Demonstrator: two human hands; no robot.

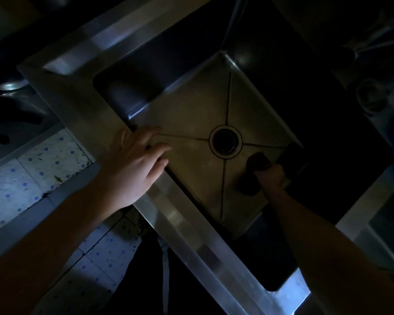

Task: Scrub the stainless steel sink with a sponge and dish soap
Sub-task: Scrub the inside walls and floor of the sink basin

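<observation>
The stainless steel sink (pixel 191 123) fills the middle of the dim head view, with a round drain (pixel 225 142) at the centre of its creased floor. My left hand (pixel 134 164) rests flat on the sink's near rim, fingers straight and reaching over the edge. Down inside the basin, to the right of the drain, my right hand (pixel 271 176) grips a dark sponge (pixel 253 173) against the sink floor. The sponge's colour and any soap are lost in the dark.
A wide steel rim (pixel 180 219) runs diagonally along the near side. Dotted white tiles (pixel 32 173) lie at the left. A second basin edge (pixel 378 223) shows at the right. Dim metal shapes (pixel 11 87) sit at the far left.
</observation>
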